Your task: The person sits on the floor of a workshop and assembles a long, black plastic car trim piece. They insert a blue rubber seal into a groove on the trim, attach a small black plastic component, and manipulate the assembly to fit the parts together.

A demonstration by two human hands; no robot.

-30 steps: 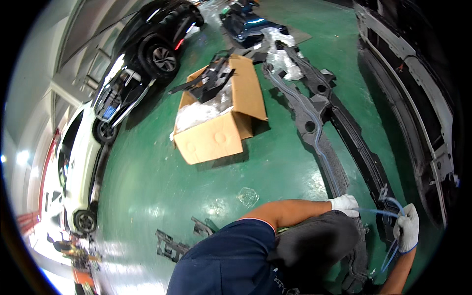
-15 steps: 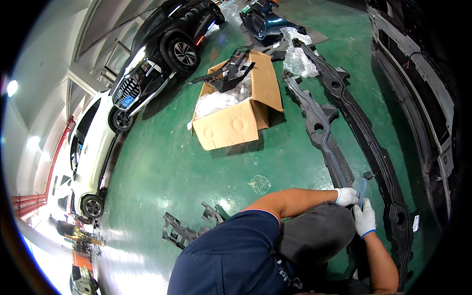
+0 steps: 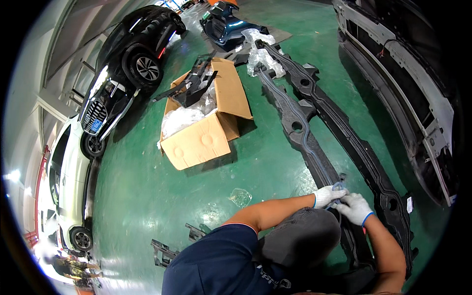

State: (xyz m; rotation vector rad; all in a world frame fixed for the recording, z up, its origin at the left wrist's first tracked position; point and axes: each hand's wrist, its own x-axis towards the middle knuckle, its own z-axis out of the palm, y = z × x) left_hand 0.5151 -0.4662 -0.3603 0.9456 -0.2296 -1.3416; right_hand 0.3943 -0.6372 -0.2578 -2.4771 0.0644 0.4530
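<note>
Blue tube (image 3: 338, 186) lies along dark strip (image 3: 291, 110), centre right; near loop not yet seated. Left hand (image 3: 325, 196) grips it; right hand (image 3: 356, 208) alongside, touching, grip unclear.

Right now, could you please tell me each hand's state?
Left white-gloved hand: closed, holding the thin blue tube.
Right white-gloved hand: beside it, grip cannot be told.

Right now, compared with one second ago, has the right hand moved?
Yes: the right hand has shifted left, closer to the cardboard box.
</note>
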